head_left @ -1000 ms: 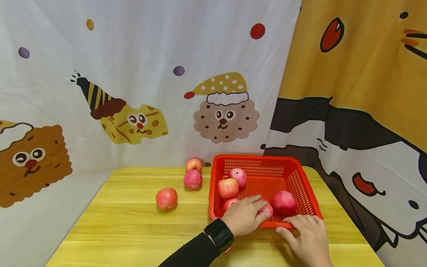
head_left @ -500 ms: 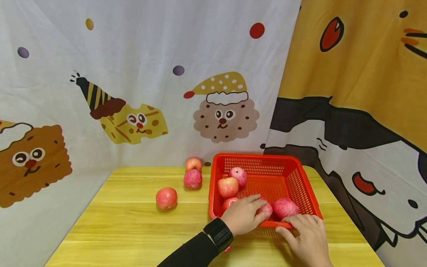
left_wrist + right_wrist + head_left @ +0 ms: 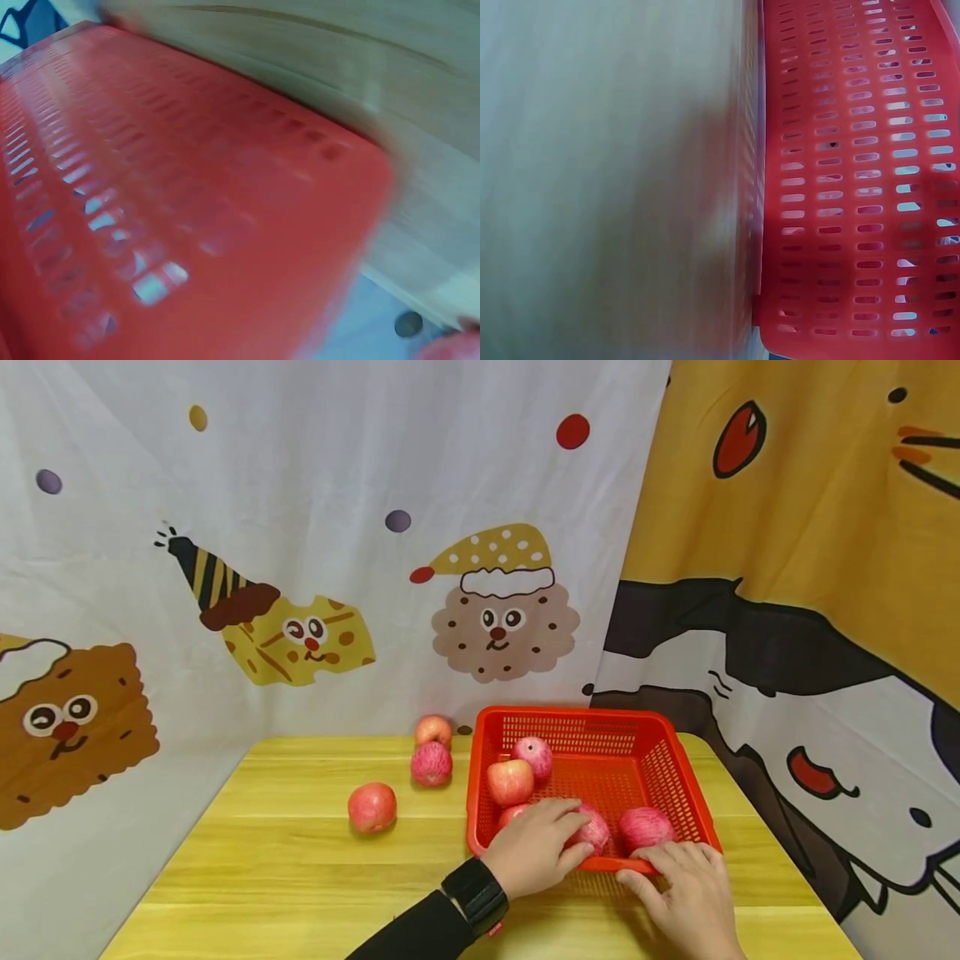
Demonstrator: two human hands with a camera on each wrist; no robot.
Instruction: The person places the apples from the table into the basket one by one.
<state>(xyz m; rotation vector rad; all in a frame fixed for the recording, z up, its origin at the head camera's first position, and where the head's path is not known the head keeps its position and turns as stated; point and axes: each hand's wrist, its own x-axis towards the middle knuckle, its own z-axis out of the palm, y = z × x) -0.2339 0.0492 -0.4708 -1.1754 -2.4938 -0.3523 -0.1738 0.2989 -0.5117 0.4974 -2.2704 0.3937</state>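
A red plastic basket with slotted walls holds several apples. Over its front side reaches my left hand, its loosely bent fingers beside a pink apple; whether they touch it I cannot tell. My right hand grips the front rim near the right corner, fingers over the edge and thumb outside. Just behind it lies another apple. A yellowish apple and a pink one sit at the left, with one more partly hidden by my left hand. Both wrist views show only the basket's outer wall, no fingers.
Left of the basket, a red apple lies on the wooden table. Two more, a pink apple and an orange-red apple, stand near the back edge. A printed curtain hangs behind the table.
My left hand has drawn slightly left, uncovering more of the pink apple beside it. The apple near my right hand has shifted a little right. My right hand keeps its place on the rim.
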